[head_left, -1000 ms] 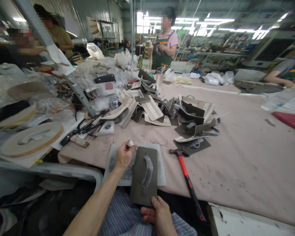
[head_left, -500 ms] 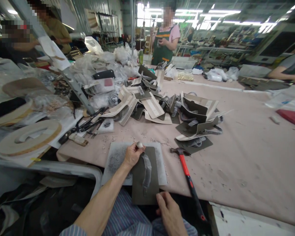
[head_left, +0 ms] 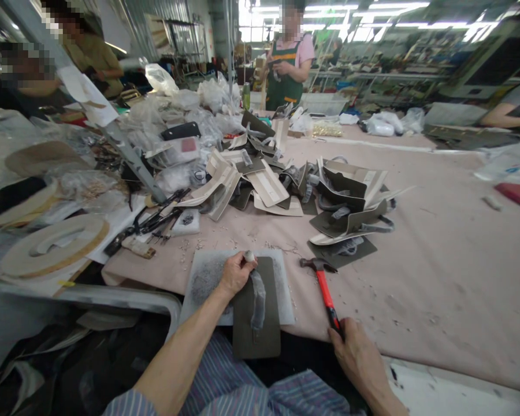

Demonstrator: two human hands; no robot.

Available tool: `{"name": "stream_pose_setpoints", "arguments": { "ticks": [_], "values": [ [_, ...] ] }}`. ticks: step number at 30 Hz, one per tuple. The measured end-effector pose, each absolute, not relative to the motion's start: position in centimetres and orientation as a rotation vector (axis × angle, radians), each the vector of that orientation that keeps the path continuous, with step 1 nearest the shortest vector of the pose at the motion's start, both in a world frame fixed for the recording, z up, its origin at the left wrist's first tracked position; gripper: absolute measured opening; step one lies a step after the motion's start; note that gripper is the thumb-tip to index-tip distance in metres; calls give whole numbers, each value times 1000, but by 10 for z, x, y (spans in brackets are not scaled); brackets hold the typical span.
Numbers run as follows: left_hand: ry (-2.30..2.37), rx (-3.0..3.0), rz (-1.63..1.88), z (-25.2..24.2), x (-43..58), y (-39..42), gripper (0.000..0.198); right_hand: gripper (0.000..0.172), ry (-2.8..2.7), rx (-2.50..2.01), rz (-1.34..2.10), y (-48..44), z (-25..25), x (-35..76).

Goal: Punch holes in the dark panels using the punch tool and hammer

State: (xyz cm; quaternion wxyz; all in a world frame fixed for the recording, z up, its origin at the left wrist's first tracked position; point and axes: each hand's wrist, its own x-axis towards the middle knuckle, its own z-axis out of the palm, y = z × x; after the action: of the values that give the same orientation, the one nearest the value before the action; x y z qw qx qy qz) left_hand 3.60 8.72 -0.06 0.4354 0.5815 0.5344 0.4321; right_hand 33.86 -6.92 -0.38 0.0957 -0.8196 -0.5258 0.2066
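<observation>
My left hand, just below the middle of the frame, has its fingers closed around a small tool with a pale knob. The tool stands near the top edge of the dark panel, beside the upper end of the grey strap that runs down it. The panel lies across a speckled grey pad at the near edge of the counter, and its lower end hangs over that edge. At lower right, my right hand has its fingers wrapped around the dark grip end of the red-handled hammer. The hammer's head rests on the counter, just right of the pad.

To do this well, I judge the tool should be upright, with its tip over the pad and not over the overhanging part. My left fingers should sit low, clear of the knob. The panel should not be allowed to slide.

As for containers, clear plastic bags are heaped at upper centre, and I cannot make out what is in them. A small bag further back looks to hold small golden pieces. A loose pile of folded panels lies uncontained in the middle of the counter.
</observation>
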Motion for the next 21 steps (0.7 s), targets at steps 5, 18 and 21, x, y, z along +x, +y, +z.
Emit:
{"name": "stream_pose_setpoints", "arguments": {
  "ticks": [5, 18, 21],
  "values": [
    [1367, 1643, 988, 2, 38, 88, 5, 25, -648, -1776, 1700, -51, 34, 320],
    [1364, 1791, 1003, 0, 42, 82, 7, 26, -2060, -1845, 466, -12, 112, 284],
    [1325, 1806, 1025, 1, 42, 83, 6, 28, -1917, -1759, 260, -6, 153, 288]
  ]
}}
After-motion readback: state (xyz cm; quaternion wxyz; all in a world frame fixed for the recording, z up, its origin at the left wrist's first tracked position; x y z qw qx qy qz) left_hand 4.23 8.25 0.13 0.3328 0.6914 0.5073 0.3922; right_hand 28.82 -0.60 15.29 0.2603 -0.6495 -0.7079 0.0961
